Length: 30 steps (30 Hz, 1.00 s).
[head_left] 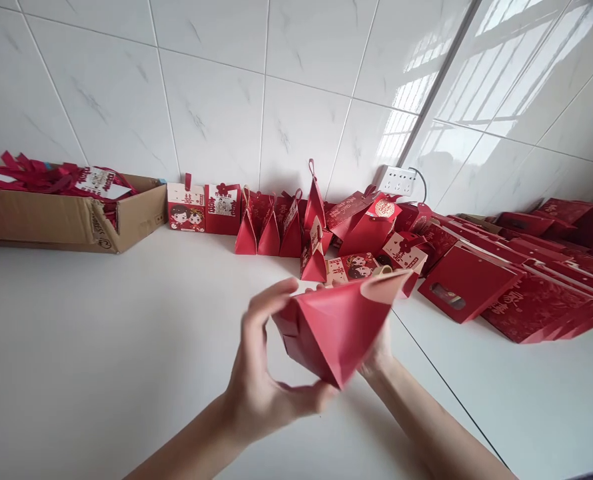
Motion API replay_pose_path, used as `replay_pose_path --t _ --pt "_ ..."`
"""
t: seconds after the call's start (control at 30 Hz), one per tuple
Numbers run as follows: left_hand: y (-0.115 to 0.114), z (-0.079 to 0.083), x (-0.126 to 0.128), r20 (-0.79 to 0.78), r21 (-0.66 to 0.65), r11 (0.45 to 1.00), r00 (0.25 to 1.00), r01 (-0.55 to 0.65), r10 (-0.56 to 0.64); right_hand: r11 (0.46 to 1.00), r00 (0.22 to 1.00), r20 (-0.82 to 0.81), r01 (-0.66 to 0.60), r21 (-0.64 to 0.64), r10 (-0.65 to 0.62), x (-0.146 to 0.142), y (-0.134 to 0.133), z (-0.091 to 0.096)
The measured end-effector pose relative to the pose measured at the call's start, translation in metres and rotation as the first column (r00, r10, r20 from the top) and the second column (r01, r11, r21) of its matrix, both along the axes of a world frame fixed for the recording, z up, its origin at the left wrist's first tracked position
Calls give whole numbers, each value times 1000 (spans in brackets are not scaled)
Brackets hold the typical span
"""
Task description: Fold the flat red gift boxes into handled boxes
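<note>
A red box [339,327] is held above the counter [76,347], to the right of the cardboard box [36,217] and nearer the camera. Its base, turned towards the cardboard box, is spanned by the widely curved fingers [271,293] of the left hand [254,393]; its tapered end is pointed up and away. Behind it, the right hand [380,353] is partly hidden, so its grip cannot be told.

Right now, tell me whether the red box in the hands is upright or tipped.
Tipped: the red box has its base toward the left hand and its narrow end pointing up and right in the picture.
</note>
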<state>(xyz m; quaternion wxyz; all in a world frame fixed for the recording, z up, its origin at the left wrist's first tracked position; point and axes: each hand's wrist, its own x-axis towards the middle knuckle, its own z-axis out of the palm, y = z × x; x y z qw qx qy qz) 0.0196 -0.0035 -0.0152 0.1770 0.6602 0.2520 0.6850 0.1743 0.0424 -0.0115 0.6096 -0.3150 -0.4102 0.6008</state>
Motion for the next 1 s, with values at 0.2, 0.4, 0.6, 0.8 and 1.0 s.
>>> replay_pose_path --t 0.2,0.4,0.6,0.8,1.0 --pt "24 19 -13 464 -792 487 881 368 89 958 999 -35 -47 -284 38 8 4 5" --pt "36 13 -19 619 -779 218 777 588 115 781 990 -137 -80 -619 -7 11 4 19" --pt "30 17 -17 717 -682 303 689 665 103 704 919 -383 -336 -625 99 23 14 7" --pt "24 18 -18 763 -573 312 632 758 -136 741 749 -558 -591 -320 356 30 16 -4" --pt "16 20 -21 719 -510 331 604 794 -343 720 662 -584 -670 -181 470 25 11 -7"
